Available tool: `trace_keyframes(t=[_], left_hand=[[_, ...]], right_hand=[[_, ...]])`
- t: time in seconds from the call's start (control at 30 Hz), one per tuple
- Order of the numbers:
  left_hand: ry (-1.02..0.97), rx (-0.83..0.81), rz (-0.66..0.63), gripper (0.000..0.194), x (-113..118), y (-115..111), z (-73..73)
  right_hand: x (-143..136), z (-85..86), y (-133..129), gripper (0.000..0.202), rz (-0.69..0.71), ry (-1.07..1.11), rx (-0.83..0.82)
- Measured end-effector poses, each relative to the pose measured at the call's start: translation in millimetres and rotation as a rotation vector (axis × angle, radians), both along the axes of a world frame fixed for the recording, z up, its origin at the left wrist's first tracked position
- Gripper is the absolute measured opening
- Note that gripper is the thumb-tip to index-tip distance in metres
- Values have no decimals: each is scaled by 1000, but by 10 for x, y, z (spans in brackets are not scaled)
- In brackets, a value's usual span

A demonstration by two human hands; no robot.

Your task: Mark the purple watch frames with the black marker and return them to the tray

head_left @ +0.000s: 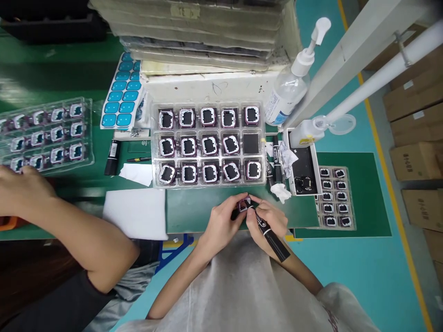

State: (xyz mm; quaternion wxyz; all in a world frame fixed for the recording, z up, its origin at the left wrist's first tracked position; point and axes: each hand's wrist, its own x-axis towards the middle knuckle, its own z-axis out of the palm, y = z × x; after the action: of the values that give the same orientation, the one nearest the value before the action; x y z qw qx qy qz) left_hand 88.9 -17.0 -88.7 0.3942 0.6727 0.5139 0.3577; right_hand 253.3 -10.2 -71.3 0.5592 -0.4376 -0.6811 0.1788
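Observation:
Close to my body at the table's front edge, my left hand (221, 221) pinches a small purple-rimmed square housing (243, 204). My right hand (270, 219) grips a black marker pen (273, 240), its tip end down at the housing; whether the tip touches it I cannot tell. Just beyond my hands lies a clear plastic tray (207, 183) with several like housings, white frames facing up. One pocket (251, 143) in its right column holds no housing and shows a dark base.
Capped markers (277, 161) and crumpled tissue (281, 192) lie right of the tray, near a pump bottle (285, 99) and a small open box (304, 166). A white foam sheet (134, 214) lies left. A co-worker's arm (76, 226) reaches over another tray (51, 138).

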Motion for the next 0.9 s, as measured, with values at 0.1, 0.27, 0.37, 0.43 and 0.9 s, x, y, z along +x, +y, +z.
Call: trace_keyframes(t=[0.1,0.27,0.37,0.43,0.9], left_hand=[[14,15,4,40,-4,-3,5],[23,21,21,37,4,-5,10],[19,14,29,37,9,-9,21],[17,16,35,37,10,-14,26],[-146,-146,68,41,21,29,71]], right_hand=[[-2,-20,8,29,26,-30,58],[-19,-37,-4,30,10,14,32],[-33,-20,-8,31,0,17,46],[-40,-8,-3,32,5,-10,77],[14,0,-13,28,19,25,3]])
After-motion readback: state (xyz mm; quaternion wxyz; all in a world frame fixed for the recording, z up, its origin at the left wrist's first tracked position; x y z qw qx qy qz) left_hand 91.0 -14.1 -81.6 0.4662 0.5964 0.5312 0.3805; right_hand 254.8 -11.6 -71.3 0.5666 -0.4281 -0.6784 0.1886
